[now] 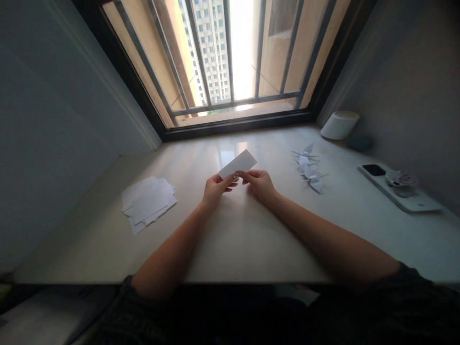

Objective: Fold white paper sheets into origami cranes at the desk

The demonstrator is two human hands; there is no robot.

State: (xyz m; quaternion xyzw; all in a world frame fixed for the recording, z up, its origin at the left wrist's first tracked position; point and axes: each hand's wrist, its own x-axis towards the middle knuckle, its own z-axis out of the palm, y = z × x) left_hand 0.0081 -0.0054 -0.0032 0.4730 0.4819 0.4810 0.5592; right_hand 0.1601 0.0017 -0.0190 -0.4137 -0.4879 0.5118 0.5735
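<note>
Both hands hold one folded white paper strip just above the pale desk, at its middle. My left hand pinches the strip's near left end between thumb and fingers. My right hand pinches its lower edge close beside the left. The strip slants up to the right, and its far end is free.
A loose stack of white paper sheets lies at the left. Several folded paper cranes lie at the right. Further right lie a white phone with a small object on it, a tissue roll and a barred window behind.
</note>
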